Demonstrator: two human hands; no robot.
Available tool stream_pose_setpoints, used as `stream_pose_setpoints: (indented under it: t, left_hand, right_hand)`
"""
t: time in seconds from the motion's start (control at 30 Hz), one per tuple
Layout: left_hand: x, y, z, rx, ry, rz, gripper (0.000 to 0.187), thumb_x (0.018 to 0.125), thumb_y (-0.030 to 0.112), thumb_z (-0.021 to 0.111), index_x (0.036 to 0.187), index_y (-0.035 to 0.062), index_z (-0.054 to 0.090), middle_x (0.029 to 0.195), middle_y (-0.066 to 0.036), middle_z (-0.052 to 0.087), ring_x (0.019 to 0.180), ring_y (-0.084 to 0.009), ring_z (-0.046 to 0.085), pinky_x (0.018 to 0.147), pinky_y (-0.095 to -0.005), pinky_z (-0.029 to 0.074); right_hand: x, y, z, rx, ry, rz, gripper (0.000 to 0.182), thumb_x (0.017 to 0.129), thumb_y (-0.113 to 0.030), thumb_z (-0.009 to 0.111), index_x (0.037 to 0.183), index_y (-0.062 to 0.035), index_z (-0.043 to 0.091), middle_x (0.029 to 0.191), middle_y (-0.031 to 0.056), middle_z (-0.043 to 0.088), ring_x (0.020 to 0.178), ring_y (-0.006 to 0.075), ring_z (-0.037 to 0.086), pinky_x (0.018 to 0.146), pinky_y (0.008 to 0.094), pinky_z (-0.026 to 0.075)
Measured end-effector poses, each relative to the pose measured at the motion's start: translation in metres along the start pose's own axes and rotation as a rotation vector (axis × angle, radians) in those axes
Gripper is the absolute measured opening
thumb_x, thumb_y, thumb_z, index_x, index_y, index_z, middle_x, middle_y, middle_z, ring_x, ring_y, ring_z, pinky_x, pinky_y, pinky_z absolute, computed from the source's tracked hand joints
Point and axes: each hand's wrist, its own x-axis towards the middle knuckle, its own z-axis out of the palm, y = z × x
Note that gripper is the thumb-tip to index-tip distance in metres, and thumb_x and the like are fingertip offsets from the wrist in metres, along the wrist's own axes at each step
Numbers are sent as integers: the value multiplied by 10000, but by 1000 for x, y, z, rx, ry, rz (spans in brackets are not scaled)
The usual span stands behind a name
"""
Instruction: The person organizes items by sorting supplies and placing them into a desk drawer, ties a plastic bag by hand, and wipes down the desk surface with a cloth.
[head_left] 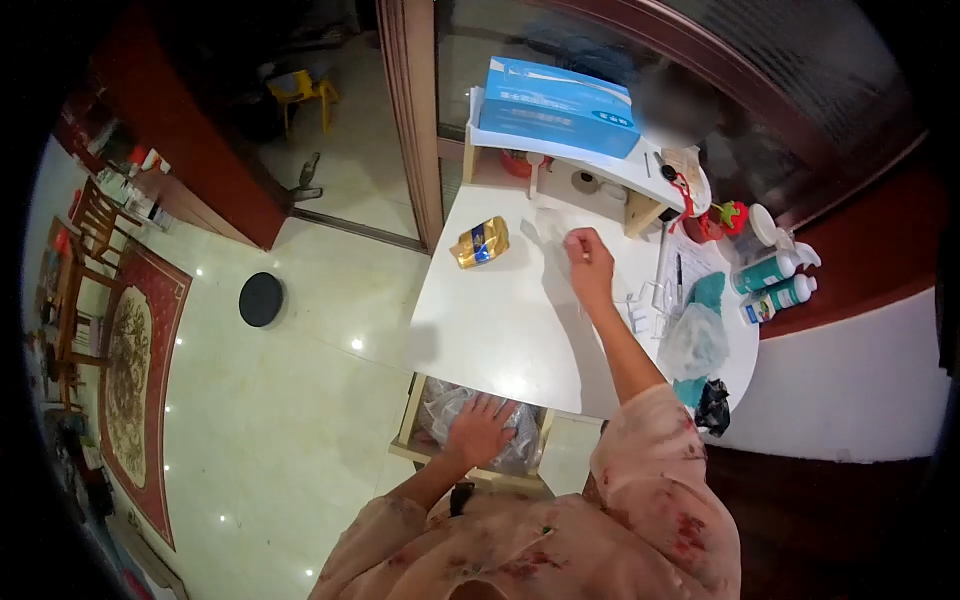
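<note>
My left hand (pixel 481 430) lies spread over clear plastic bags (pixel 445 405) inside an open drawer (pixel 405 425) below the white desk (pixel 490 340). Above the desktop, my right hand (pixel 589 262) has its fingers curled together; beside its fingertips is something thin and see-through (pixel 550 222), too faint to make out clearly. A gold packet with a blue band (pixel 482 243) rests on the desk to the left of my right hand.
A blue box (pixel 560 110) sits on the raised shelf (pixel 560 152). At the right are green-and-white bottles (pixel 775 300), a crumpled plastic bag (pixel 695 342), a black bag (pixel 713 407) and a pen (pixel 679 268). A round black object (pixel 261 299) is on the floor.
</note>
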Motion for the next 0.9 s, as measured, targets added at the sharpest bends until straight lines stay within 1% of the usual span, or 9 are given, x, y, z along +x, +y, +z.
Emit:
stream_pose_setpoints:
  t: [0.17, 0.27, 0.33, 0.47, 0.6, 0.67, 0.77, 0.83, 0.9]
  left_hand:
    - [-4, -1, -20, -189, 219, 31, 554, 908, 282, 564, 1396, 78, 400, 1383, -154, 468, 1289, -335, 410, 1095, -466, 285]
    - [-19, -10, -41, -596, 298, 11, 518, 869, 157, 638, 1342, 53, 454, 1264, -142, 569, 1149, -275, 542, 985, -417, 409]
    - [-28, -9, -75, -1097, 257, -289, 399, 858, 96, 663, 1237, 36, 558, 1083, -97, 646, 976, -169, 597, 852, -323, 471]
    - [-33, -19, -126, -1614, 413, -181, 186, 886, 68, 627, 1065, 27, 597, 980, -26, 640, 905, -106, 583, 817, -259, 470]
    - [-59, -59, -150, -1481, 591, -173, 71, 901, 30, 575, 972, 37, 579, 993, -37, 638, 935, -100, 583, 837, -263, 468]
    - [-81, -74, -149, -1426, 604, -161, 93, 890, 26, 564, 977, 27, 595, 969, -59, 645, 930, -137, 600, 846, -291, 478]
    - [-107, -80, -117, -858, 316, -107, 148, 871, 51, 582, 1015, 26, 606, 995, -103, 645, 937, -204, 618, 870, -335, 479]
    - [-105, -61, -109, -824, 31, 23, 261, 841, 122, 619, 1089, 38, 610, 1077, -178, 625, 995, -341, 596, 903, -390, 469]
    - [-99, -54, -77, -695, 95, 174, 350, 830, 132, 582, 1155, 2, 576, 1110, -215, 606, 1047, -364, 576, 925, -405, 452]
  right_hand:
    - [-64, -27, -65, 852, -252, 380, 113, 956, -145, 523, 994, -59, 585, 894, -2, 621, 778, 111, 598, 698, 236, 476]
    - [-115, -52, -71, 770, -283, 453, 136, 959, -168, 532, 1013, -60, 594, 886, -1, 615, 788, 101, 593, 697, 231, 470]
    - [-144, -54, -60, 622, -385, 363, 170, 965, -195, 535, 1033, -51, 595, 890, 8, 620, 812, 95, 596, 711, 232, 474]
    - [-199, -86, -21, 521, -553, 253, 163, 965, -181, 559, 1039, -37, 585, 872, -9, 609, 804, 50, 546, 723, 232, 457]
    - [-236, -92, -5, 166, -391, 57, 217, 952, -174, 574, 1134, -56, 584, 916, 57, 651, 852, 128, 607, 774, 248, 477]
    - [-253, -76, -16, -278, -512, -160, 342, 895, -201, 622, 1221, -110, 570, 1188, 145, 585, 1104, 278, 556, 916, 393, 447]
    - [-295, -46, -14, -517, -693, -211, 507, 797, -259, 682, 1276, -160, 548, 1417, 149, 400, 1278, 366, 387, 976, 571, 353]
    - [-313, -40, -6, -668, -676, -295, 535, 788, -275, 694, 1290, -168, 543, 1395, 149, 424, 1279, 362, 389, 981, 561, 350]
    - [-319, -43, -4, -766, -679, -297, 578, 774, -317, 706, 1305, -165, 535, 1386, 140, 439, 1286, 356, 393, 1016, 542, 331]
